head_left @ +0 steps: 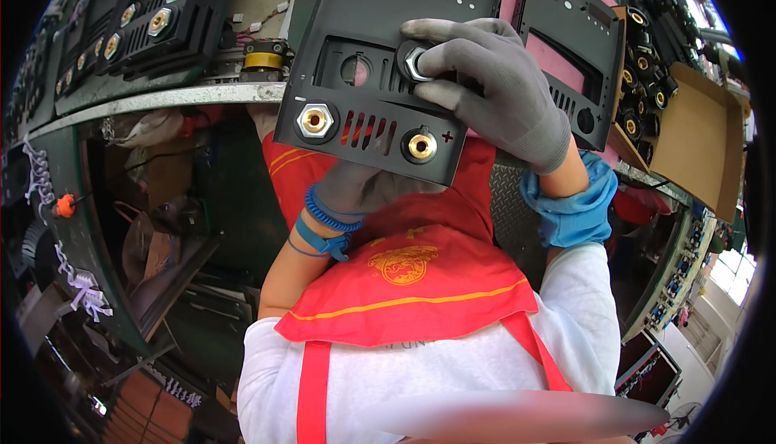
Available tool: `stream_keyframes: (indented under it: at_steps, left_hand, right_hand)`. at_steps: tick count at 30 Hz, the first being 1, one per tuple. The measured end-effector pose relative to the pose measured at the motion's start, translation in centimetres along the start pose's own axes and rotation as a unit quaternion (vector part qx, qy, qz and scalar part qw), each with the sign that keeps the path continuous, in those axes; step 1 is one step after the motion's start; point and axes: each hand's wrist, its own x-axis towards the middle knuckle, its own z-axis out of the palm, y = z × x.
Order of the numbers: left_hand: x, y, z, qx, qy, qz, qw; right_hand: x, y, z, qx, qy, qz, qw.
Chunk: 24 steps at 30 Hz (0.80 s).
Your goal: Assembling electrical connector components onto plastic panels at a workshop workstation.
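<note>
A black front panel [323, 138] with vent slots and round holes juts over the bench edge toward me. At its lower left a brass socket [314, 121] sits inside a silver hex nut. The lower right brass socket [421, 146] has a black collar and no silver nut around it. My gloved right hand [493, 80] pinches a silver hex nut [415, 64] with a dark ring around it, just above the panel's face. Behind the panel's near edge, my gloved left hand [364, 189] reaches underneath, its fingers hidden.
Another black panel [594, 64] lies on pink material to the right. Beyond it stand a box of black-and-brass sockets [638, 80] and an open cardboard flap [695, 137]. Several panels with fitted nuts [162, 19] are at the left. The bench's metal edge [162, 102] runs across.
</note>
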Motion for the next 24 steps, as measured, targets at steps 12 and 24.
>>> stream_keyframes:
  at_steps: [12,24]
  left_hand:
    - [1.6,2.3,5.3,0.009,0.197,-0.003,0.98]
    - [-0.1,3.6,2.1,0.029,0.154,-0.052,0.986]
  right_hand:
    - [-1.6,-3.5,-3.0,-0.034,-0.156,-0.048,0.986]
    - [-2.5,-5.6,1.5,-0.118,-0.082,0.092,0.985]
